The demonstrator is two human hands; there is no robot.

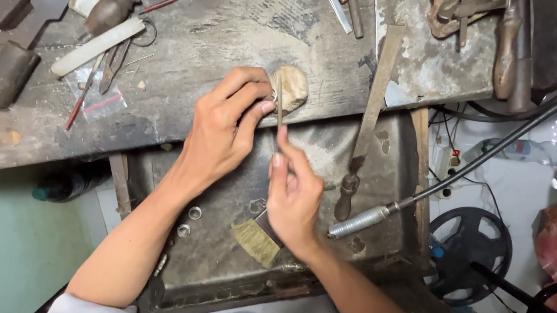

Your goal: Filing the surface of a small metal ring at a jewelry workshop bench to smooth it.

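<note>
My left hand (225, 129) pinches a small metal ring (273, 97) against a worn wooden bench peg (292, 87) at the edge of the workbench (236, 33). My right hand (293, 197) grips a thin needle file (278, 118), whose tip reaches up to the ring. Both hands work over a metal catch tray (227, 241) under the bench edge.
A small bristle brush (257, 239) and two silver rings (188, 221) lie in the tray. A large flat file (369, 118) leans across the tray's right side. A flex-shaft handpiece (362, 220) with a black cable hangs right. Files, pliers and plastic bags crowd the bench.
</note>
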